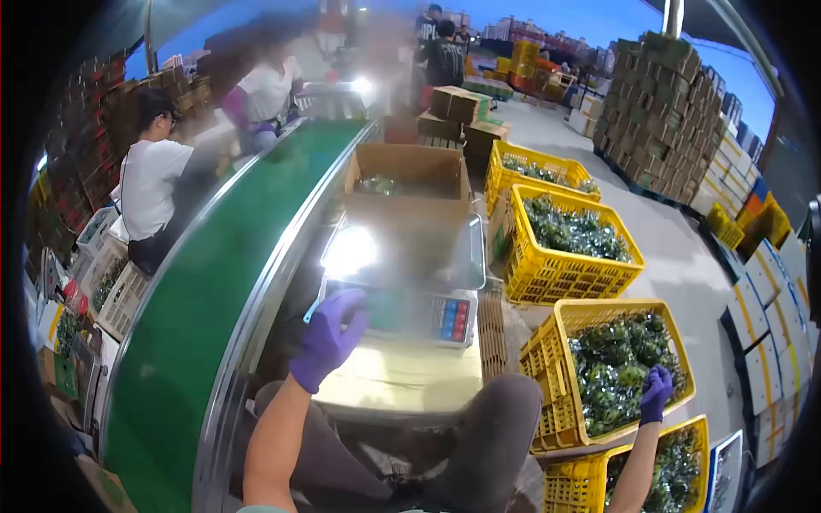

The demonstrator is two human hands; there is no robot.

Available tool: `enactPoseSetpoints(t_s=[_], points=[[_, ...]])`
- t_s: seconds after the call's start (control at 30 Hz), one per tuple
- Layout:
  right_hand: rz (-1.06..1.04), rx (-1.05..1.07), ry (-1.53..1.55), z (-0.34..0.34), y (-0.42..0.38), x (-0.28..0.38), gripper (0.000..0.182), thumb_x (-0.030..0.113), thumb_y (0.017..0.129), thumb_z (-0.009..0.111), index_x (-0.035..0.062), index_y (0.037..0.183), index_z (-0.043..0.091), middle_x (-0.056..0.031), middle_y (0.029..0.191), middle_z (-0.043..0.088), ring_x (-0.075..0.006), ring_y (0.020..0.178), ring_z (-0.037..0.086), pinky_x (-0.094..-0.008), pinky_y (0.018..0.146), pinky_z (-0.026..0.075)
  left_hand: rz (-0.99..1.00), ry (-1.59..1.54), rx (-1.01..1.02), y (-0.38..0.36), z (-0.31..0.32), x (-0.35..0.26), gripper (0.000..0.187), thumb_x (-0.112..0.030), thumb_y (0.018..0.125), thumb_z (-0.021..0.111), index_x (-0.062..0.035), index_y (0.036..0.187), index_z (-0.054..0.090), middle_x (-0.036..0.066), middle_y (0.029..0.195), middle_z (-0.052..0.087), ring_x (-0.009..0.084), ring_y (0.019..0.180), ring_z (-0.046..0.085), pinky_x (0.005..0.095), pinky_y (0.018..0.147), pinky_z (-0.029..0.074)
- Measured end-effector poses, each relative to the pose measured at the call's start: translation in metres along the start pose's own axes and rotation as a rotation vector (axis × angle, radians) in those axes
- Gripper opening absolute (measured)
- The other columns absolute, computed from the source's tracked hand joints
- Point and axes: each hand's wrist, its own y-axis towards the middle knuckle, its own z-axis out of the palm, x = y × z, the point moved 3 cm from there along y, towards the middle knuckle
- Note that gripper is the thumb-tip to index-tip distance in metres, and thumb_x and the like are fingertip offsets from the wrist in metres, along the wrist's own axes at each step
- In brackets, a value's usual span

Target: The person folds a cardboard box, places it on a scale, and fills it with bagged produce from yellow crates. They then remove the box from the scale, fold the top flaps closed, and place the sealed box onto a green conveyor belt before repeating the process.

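My left hand (pixel 329 339), in a purple glove, is raised over the near left edge of a weighing scale (pixel 457 320) with coloured buttons. Its fingers curl in towards the thumb; a small light-blue edge shows beside them, and what they hold, if anything, is hidden. On the right, my right hand (pixel 657 393), gloved the same way, reaches to a yellow crate (pixel 547 376) full of dark green vegetables in shiny clear wrapping (pixel 611 363). Those fingers are pinched together at the edge of the pile. A cardboard box (pixel 406 205), with a few wrapped pieces inside, stands open behind the scale.
A green conveyor belt (pixel 205 316) runs along my left. More yellow crates (pixel 569 274) of wrapped greens line my right. Across the belt are a seated person (pixel 154 175) and another person (pixel 265 94). Stacked cartons (pixel 654 120) stand farther back. Haze blurs the middle.
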Motion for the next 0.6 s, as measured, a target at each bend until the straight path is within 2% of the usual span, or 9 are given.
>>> enactPoseSetpoints(t_s=[0.1,0.2,0.27,0.3,0.37,0.43,0.47,0.5,0.6], points=[[0.010,-0.006,0.013,-0.005,-0.002,-0.004,0.011,0.003,0.091,0.055,0.0077,0.100,0.060,0.0061,0.068,0.048,-0.0027,0.051,0.039,-0.0176,0.043,0.031,-0.022,-0.044,0.038,0.001,-0.002,-0.006,0.029,-0.008,0.084,0.065,0.0047,0.109,0.063,0.015,0.102,0.065,0.0197,0.084,0.063,0.0300,0.077,0.051],[0.008,0.047,0.037,-0.013,0.003,-0.011,0.029,0.003,0.090,0.056,0.0067,0.118,0.054,0.0014,0.080,0.054,-0.0053,0.058,0.045,-0.0186,0.048,0.036,-0.036,-0.056,0.038,0.000,-0.001,-0.003,0.028,-0.008,0.084,0.064,0.0049,0.109,0.063,0.015,0.102,0.064,0.0197,0.083,0.063,0.0299,0.076,0.051],[0.069,-0.179,0.108,-0.020,0.001,-0.010,0.054,0.004,0.090,0.057,0.0075,0.140,0.036,-0.0034,0.095,0.056,-0.0088,0.068,0.051,-0.0210,0.056,0.043,-0.044,-0.078,0.034,0.000,0.000,-0.005,0.028,-0.008,0.084,0.064,0.0050,0.109,0.063,0.015,0.101,0.064,0.0198,0.083,0.063,0.0299,0.076,0.051],[0.107,-0.084,0.049,-0.041,-0.002,-0.003,0.075,0.006,0.090,0.058,0.0104,0.151,0.014,-0.0118,0.117,0.054,-0.0170,0.093,0.058,-0.0297,0.076,0.049,-0.038,-0.080,0.038,0.000,-0.001,-0.006,0.028,-0.008,0.084,0.064,0.0050,0.109,0.063,0.015,0.101,0.064,0.0198,0.082,0.062,0.0301,0.076,0.051],[0.074,-0.216,-0.057,-0.088,-0.009,0.007,0.074,0.012,0.090,0.061,0.0055,0.150,0.018,-0.0177,0.134,0.048,-0.0244,0.116,0.052,-0.0391,0.096,0.043,-0.026,-0.086,0.035,0.000,-0.002,-0.008,0.028,-0.008,0.084,0.064,0.0049,0.109,0.063,0.015,0.100,0.064,0.0198,0.082,0.062,0.0303,0.076,0.051],[-0.140,-0.525,-0.841,-0.175,-0.012,-0.013,0.072,0.017,0.090,0.062,-0.0010,0.148,0.023,-0.0194,0.147,0.037,-0.0295,0.130,0.042,-0.0411,0.110,0.029,-0.041,-0.080,0.042,0.000,-0.003,-0.008,0.029,-0.009,0.084,0.065,0.0044,0.109,0.063,0.015,0.100,0.064,0.0202,0.082,0.062,0.0311,0.076,0.051],[-0.299,-0.524,-0.588,-0.197,-0.034,-0.017,0.067,0.023,0.090,0.063,-0.0056,0.142,0.033,-0.0222,0.144,0.040,-0.0341,0.130,0.042,-0.0412,0.110,0.030,-0.044,-0.084,0.041,0.001,-0.004,-0.010,0.028,-0.009,0.084,0.065,0.0042,0.109,0.063,0.015,0.101,0.064,0.0200,0.082,0.062,0.0312,0.075,0.051],[-0.225,-0.651,-1.226,-0.230,-0.055,-0.017,0.064,0.027,0.088,0.063,-0.0044,0.139,0.040,-0.0269,0.139,0.045,-0.0386,0.128,0.042,-0.0443,0.108,0.034,-0.041,-0.089,0.032,0.001,-0.003,-0.009,0.028,-0.009,0.084,0.065,0.0042,0.109,0.063,0.015,0.101,0.064,0.0200,0.082,0.062,0.0312,0.075,0.051],[0.355,-0.659,-1.658,-0.300,-0.135,-0.052,0.063,0.039,0.085,0.064,0.0022,0.133,0.047,-0.0257,0.123,0.058,-0.0405,0.112,0.056,-0.0503,0.094,0.045,-0.070,-0.038,0.037,0.000,-0.003,-0.007,0.025,-0.011,0.084,0.065,0.0016,0.106,0.063,0.015,0.101,0.065,0.0252,0.087,0.065,0.0326,0.075,0.053]])
